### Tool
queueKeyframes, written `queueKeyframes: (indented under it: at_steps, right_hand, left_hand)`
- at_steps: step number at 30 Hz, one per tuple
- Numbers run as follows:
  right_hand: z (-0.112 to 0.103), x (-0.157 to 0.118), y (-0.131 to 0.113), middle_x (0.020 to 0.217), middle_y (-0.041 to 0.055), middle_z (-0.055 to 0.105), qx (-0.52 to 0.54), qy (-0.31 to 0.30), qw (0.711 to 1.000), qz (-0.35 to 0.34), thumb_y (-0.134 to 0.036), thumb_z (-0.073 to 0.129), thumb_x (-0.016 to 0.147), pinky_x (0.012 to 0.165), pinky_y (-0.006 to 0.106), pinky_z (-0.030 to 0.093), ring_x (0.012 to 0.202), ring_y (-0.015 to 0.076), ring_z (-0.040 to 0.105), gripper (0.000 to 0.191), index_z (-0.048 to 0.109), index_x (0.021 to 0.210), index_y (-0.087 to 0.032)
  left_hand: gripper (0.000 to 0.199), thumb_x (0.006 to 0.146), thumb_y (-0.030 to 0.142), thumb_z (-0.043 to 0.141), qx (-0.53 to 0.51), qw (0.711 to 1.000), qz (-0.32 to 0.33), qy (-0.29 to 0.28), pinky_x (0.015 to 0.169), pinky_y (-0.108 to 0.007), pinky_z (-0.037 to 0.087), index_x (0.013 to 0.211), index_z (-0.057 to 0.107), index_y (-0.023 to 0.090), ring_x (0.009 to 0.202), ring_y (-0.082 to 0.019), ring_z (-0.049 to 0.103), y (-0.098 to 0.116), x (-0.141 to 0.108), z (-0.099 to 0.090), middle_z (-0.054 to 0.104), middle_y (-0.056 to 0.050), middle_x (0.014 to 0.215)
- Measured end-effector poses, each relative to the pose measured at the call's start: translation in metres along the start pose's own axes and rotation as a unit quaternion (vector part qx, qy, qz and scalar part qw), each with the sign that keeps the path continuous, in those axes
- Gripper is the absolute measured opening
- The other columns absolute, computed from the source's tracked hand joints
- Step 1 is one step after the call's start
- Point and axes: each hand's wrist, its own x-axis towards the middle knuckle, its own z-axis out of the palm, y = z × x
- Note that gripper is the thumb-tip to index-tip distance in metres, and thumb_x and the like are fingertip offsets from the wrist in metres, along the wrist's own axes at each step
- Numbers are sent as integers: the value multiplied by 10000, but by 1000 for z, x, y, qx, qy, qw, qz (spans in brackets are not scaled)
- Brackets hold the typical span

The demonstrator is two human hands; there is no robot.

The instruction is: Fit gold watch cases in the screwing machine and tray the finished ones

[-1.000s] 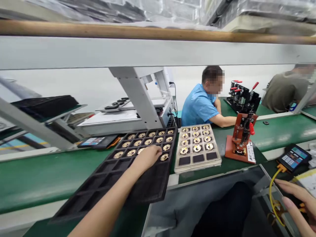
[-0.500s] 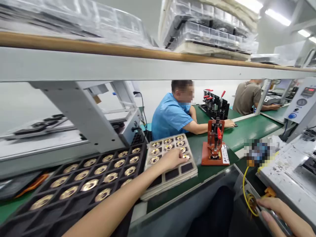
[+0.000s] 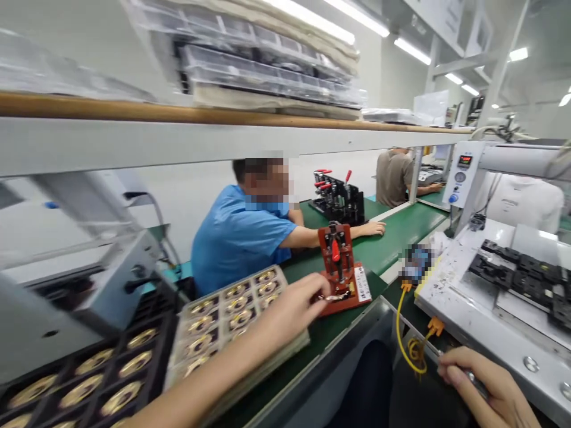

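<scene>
Metal piece, small and shiny, is at the front of the red clamp stand, pinched between the thumb and fingers of the left hand; whether it touches the stand cannot be told. Right of the clamp stand and nearer the wearer, the right hand is closed around a slim grey tool, mostly hidden by the fingers. The clamp stand sits upright on the green tabletop. Left of it lies a pale tray of round gold-coloured parts, partly covered by the left forearm; farther left, a black tray carries more. Beyond the stand are black clamps with red handles. A co-worker in a blue shirt reaches behind it. Right of the stand hangs a yellow cord.
</scene>
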Motion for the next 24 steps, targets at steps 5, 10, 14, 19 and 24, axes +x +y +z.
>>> queueKeyframes:
  at_steps: [5, 10, 14, 19, 24]
  right_hand:
    - [2, 24, -26, 1106, 86, 780, 160, 48, 985, 35, -467, 786, 941, 725, 345, 674, 861, 244, 762, 496, 682, 1393, -292]
    - [-21, 26, -22, 1015, 23, 702, 176, 66, 978, 87, -341, 858, 877, 723, 317, 597, 779, 175, 647, 435, 716, 1280, -263]
    - [-50, 7, -17, 986, 11, 700, 144, 113, 977, 110, -273, 865, 844, 744, 318, 579, 789, 177, 645, 344, 759, 1170, -249]
    - [-75, -13, -8, 915, 9, 708, 120, 180, 968, 125, -267, 862, 809, 692, 303, 567, 741, 170, 657, 351, 765, 1143, -217]
    - [-105, -41, 18, 818, -6, 685, 71, 284, 943, 157, -275, 843, 778, 623, 281, 532, 672, 154, 598, 351, 738, 1106, -211]
  left_hand:
    - [189, 1080, 145, 500, -108, 922, 368, 51, 879, -290, 591, 1074, 670, 228, 953, -202, 739, 103, 51, 42, 764, -80, 1035]
    - [220, 1127, 175, 459, -119, 844, 517, 78, 870, -327, 619, 1089, 675, 181, 944, -229, 745, 165, 85, 78, 782, -116, 1017]
    - [227, 1132, 174, 445, -152, 812, 558, 77, 856, -328, 623, 1059, 660, 164, 919, -223, 732, 193, 103, 99, 773, -121, 1003]
    - [230, 1110, 138, 450, -192, 794, 574, 52, 780, -321, 604, 991, 642, 184, 852, -212, 702, 230, 116, 128, 743, -94, 969]
    - [392, 990, 129, 639, -260, 808, 525, -64, 958, -370, 622, 1361, 569, 237, 1103, -247, 714, 272, 140, 155, 699, -112, 1256]
